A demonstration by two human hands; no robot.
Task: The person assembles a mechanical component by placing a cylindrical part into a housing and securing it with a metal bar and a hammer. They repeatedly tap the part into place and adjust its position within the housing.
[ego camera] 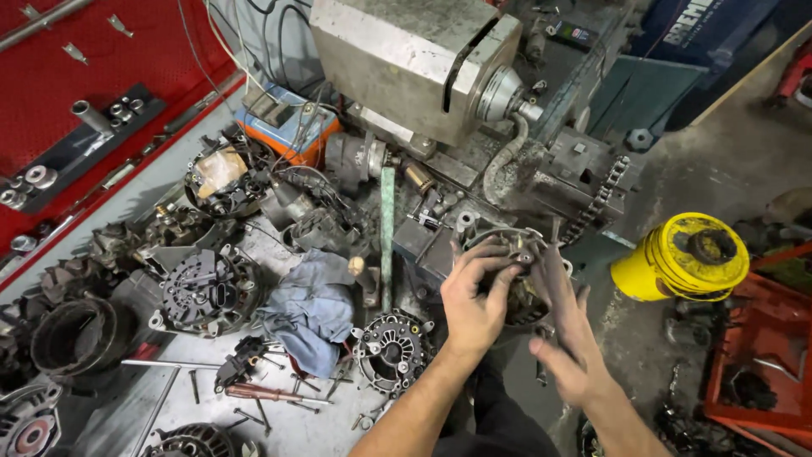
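Greasy metal everywhere: the left hand [474, 300] and right hand [568, 334] are both gripping an alternator [518, 254] at the bench [288, 423] edge, still in one piece, nothing removed yet, beside a blue rag [313, 309].

An auto-electrical repair workshop, crowded with stripped alternators.

A grimy metal bench [296, 427] carries alternator housings [211, 292], a rear alternator cover [392, 349] near its front edge, loose bolts and a screwdriver [262, 393], and a stained blue rag [313, 309] in the middle. At the bench's back edge stands a heavy grey machine [406, 59] with a spindle, wires trailing about it, and an orange-and-blue meter box [288, 127] beside it. Along the left edge runs a red tool panel [51, 76] holding sockets [38, 176]. To the right, on the oil-darkened concrete floor [727, 161], sit a dirty yellow bucket [681, 258] and a red tray [761, 355] of parts.
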